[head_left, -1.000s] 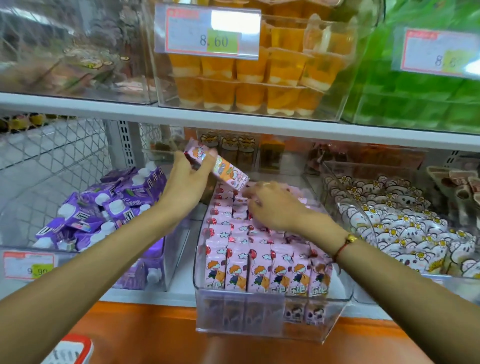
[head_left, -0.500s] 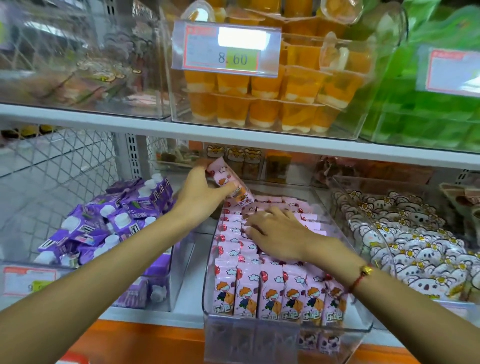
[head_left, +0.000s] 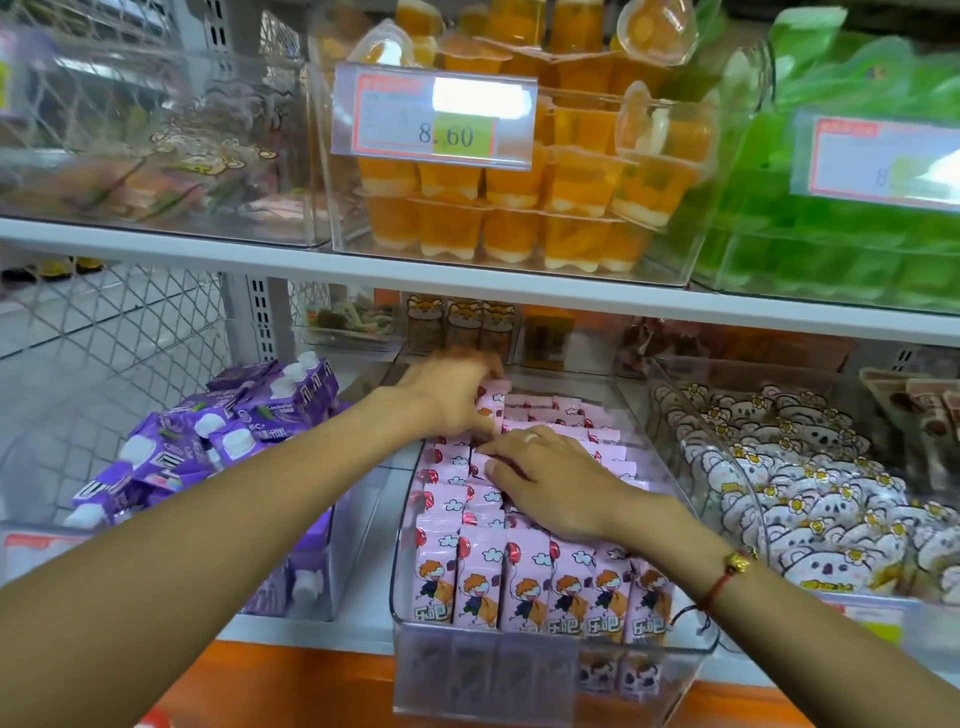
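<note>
A clear plastic bin (head_left: 545, 670) on the lower shelf holds several rows of pink snack packets (head_left: 524, 587) with a cartoon child and balloon. My left hand (head_left: 449, 397) grips one pink packet (head_left: 492, 402) at the back left of the bin, its lower end down among the others. My right hand (head_left: 550, 480) lies palm down on the packet tops in the middle of the bin, fingers spread and pressing on them. A ring and a red cord bracelet show on that hand and wrist.
Purple spouted pouches (head_left: 218, 441) fill the bin at left, koala-print packets (head_left: 810, 488) the bin at right. The upper shelf edge (head_left: 467, 283) runs just above my hands, carrying orange jelly cups (head_left: 519, 208) behind an 8.60 price tag (head_left: 436, 122) and green packs (head_left: 841, 218).
My left hand has brought the pink packet down from above the bin into its back left rows. My right hand slid forward and flattened on the packets. The camera moved closer.
</note>
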